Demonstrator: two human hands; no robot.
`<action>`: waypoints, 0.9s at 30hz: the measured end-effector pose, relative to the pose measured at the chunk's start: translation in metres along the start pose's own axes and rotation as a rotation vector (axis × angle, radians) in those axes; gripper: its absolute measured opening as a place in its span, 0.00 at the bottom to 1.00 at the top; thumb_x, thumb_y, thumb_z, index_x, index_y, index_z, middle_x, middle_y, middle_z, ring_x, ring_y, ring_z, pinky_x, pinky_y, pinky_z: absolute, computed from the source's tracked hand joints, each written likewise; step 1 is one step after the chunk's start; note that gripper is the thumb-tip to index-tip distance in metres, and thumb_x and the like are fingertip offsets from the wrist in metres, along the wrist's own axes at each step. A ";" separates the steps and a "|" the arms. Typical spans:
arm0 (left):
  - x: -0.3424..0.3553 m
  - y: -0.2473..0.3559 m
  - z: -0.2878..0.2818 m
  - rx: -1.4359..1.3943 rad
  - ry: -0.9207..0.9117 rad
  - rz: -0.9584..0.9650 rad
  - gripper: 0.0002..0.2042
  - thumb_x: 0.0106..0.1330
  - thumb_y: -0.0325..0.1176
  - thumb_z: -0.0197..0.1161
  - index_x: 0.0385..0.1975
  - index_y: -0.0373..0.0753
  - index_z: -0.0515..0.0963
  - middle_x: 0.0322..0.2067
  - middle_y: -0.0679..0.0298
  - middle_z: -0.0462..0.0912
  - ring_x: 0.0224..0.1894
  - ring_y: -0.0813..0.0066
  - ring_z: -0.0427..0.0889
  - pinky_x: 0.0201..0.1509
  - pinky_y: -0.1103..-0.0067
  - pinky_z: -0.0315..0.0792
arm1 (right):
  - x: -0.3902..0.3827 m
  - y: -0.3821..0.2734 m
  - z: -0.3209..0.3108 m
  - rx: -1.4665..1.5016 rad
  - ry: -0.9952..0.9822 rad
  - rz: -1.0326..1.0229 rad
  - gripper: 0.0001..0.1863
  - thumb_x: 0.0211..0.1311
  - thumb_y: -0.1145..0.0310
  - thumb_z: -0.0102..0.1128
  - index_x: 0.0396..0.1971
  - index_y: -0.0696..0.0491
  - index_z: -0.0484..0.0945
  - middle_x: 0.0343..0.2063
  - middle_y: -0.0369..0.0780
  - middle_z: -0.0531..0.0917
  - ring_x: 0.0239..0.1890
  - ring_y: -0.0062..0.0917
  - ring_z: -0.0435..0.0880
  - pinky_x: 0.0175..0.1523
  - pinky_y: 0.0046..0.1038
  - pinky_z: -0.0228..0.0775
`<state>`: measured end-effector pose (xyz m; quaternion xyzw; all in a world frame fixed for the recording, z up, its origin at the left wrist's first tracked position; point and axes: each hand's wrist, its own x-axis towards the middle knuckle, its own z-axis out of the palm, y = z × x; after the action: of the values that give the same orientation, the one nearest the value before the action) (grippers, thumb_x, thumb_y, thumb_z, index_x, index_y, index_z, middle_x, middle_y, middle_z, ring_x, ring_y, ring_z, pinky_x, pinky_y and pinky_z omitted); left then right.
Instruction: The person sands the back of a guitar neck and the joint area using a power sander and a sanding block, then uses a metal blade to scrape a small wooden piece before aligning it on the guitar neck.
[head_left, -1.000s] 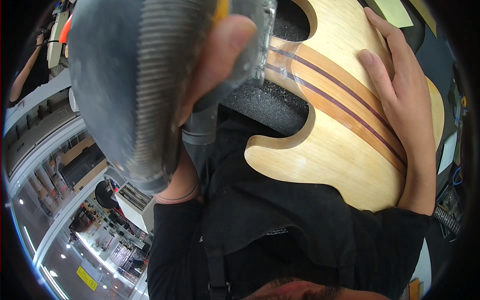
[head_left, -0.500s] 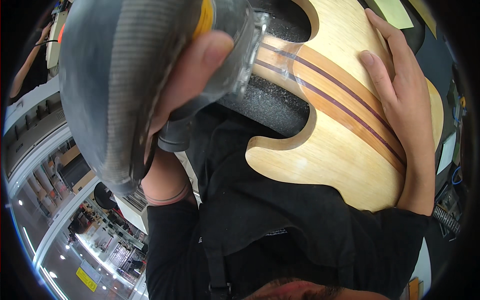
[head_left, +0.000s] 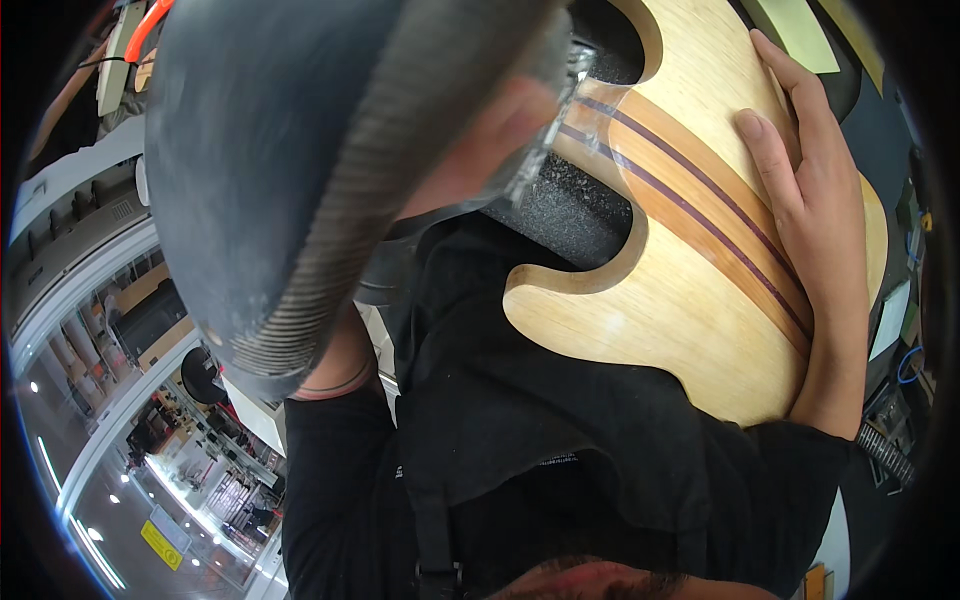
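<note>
A pale wooden electric guitar body [head_left: 660, 300] lies before my chest, with two dark stripes along its lighter brown centre strip. My left hand [head_left: 480, 150], partly hidden and blurred, is wrapped round a dark power tool with a clear plastic base [head_left: 535, 150]. That base overlaps the centre strip between the two cutaways; its contact with the wood is hidden. A thick ribbed hose [head_left: 370, 160] fills the upper left. My right hand [head_left: 825, 200] rests along the body's right side, thumb and forefinger spread apart, its other fingers out of sight.
Pale dust speckles a dark surface [head_left: 575, 215] showing through the cutaway. Green paper [head_left: 795, 35] sits beyond the body's far edge. An orange object [head_left: 150, 30] is at the upper left, near part of another person's arm. Cluttered shelves stand behind white framing at left.
My left hand and the power tool have shifted right, and the hose now hides more of that hand. My right hand keeps its place on the guitar body. The whole view has shifted slightly.
</note>
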<state>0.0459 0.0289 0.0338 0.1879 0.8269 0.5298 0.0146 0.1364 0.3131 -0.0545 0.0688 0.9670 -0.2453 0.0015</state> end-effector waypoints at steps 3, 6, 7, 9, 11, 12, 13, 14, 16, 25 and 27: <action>-0.008 -0.060 -0.057 0.105 -0.164 0.188 0.42 0.64 0.56 0.77 0.69 0.29 0.75 0.61 0.52 0.83 0.58 0.63 0.84 0.67 0.67 0.77 | 0.006 -0.012 -0.003 0.005 0.038 -0.132 0.30 0.82 0.50 0.57 0.77 0.44 0.74 0.59 0.49 0.89 0.52 0.36 0.93 0.60 0.36 0.84; 0.000 -0.121 -0.094 0.223 -0.038 0.517 0.42 0.65 0.56 0.77 0.71 0.29 0.74 0.62 0.53 0.83 0.62 0.60 0.82 0.74 0.65 0.70 | 0.008 -0.010 -0.005 -0.017 0.068 -0.195 0.30 0.80 0.54 0.61 0.75 0.49 0.75 0.60 0.51 0.87 0.58 0.42 0.89 0.64 0.38 0.80; -0.001 -0.120 -0.099 0.238 0.015 0.521 0.39 0.64 0.54 0.78 0.68 0.31 0.78 0.60 0.55 0.84 0.60 0.62 0.81 0.71 0.67 0.71 | 0.009 -0.013 -0.006 0.015 0.072 -0.198 0.30 0.79 0.55 0.63 0.74 0.51 0.75 0.60 0.52 0.86 0.60 0.45 0.87 0.66 0.39 0.77; -0.005 -0.116 -0.105 0.273 0.155 0.532 0.34 0.63 0.52 0.80 0.63 0.35 0.83 0.58 0.58 0.85 0.58 0.64 0.81 0.68 0.68 0.71 | 0.008 -0.017 -0.006 0.059 0.121 -0.229 0.29 0.77 0.57 0.65 0.72 0.52 0.76 0.58 0.52 0.86 0.60 0.48 0.86 0.66 0.42 0.76; -0.010 -0.111 -0.108 0.323 0.328 0.530 0.30 0.62 0.51 0.81 0.59 0.37 0.87 0.56 0.60 0.85 0.58 0.64 0.80 0.68 0.68 0.71 | 0.007 -0.019 -0.010 0.068 0.116 -0.226 0.29 0.77 0.56 0.65 0.72 0.53 0.76 0.60 0.53 0.85 0.61 0.49 0.85 0.67 0.42 0.75; -0.021 -0.100 -0.114 0.421 0.397 0.498 0.31 0.63 0.51 0.81 0.59 0.36 0.86 0.56 0.60 0.85 0.58 0.64 0.80 0.67 0.68 0.71 | 0.008 -0.020 -0.011 0.079 0.112 -0.227 0.29 0.77 0.56 0.65 0.72 0.53 0.76 0.61 0.53 0.85 0.62 0.49 0.85 0.67 0.42 0.75; -0.035 -0.098 -0.124 0.448 0.399 0.401 0.33 0.62 0.51 0.81 0.61 0.35 0.83 0.56 0.59 0.85 0.60 0.62 0.80 0.69 0.67 0.71 | 0.008 -0.020 -0.010 0.089 0.115 -0.229 0.28 0.77 0.58 0.65 0.71 0.54 0.76 0.61 0.52 0.85 0.62 0.49 0.84 0.68 0.42 0.74; -0.045 -0.097 -0.128 0.346 0.479 0.426 0.35 0.62 0.51 0.81 0.63 0.34 0.81 0.57 0.58 0.84 0.60 0.61 0.80 0.69 0.68 0.71 | 0.008 -0.022 -0.010 0.100 0.118 -0.230 0.28 0.76 0.60 0.66 0.71 0.54 0.76 0.62 0.52 0.84 0.63 0.49 0.84 0.69 0.42 0.74; -0.068 -0.102 -0.126 0.133 0.625 0.468 0.38 0.62 0.51 0.81 0.66 0.32 0.78 0.57 0.56 0.84 0.59 0.59 0.81 0.70 0.68 0.70 | 0.006 -0.034 -0.016 0.033 0.176 -0.306 0.27 0.73 0.65 0.67 0.69 0.55 0.77 0.62 0.51 0.84 0.64 0.49 0.83 0.70 0.42 0.73; -0.166 -0.100 -0.164 0.814 0.731 0.729 0.25 0.70 0.40 0.76 0.58 0.42 0.69 0.61 0.55 0.88 0.68 0.53 0.84 0.82 0.53 0.63 | -0.082 -0.231 0.011 0.596 -0.507 -0.612 0.36 0.72 0.57 0.75 0.71 0.59 0.72 0.58 0.51 0.86 0.58 0.43 0.89 0.65 0.43 0.79; -0.170 -0.098 -0.164 0.797 0.651 0.728 0.18 0.73 0.34 0.68 0.58 0.41 0.74 0.63 0.56 0.88 0.69 0.53 0.84 0.82 0.54 0.63 | -0.102 -0.253 0.043 0.641 -0.515 -0.634 0.50 0.70 0.54 0.77 0.80 0.60 0.56 0.62 0.55 0.82 0.58 0.44 0.88 0.66 0.42 0.79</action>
<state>0.1382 -0.2058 -0.0103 0.2774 0.8058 0.1818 -0.4905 0.2021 0.0592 0.0309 -0.2933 0.7849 -0.5266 0.1436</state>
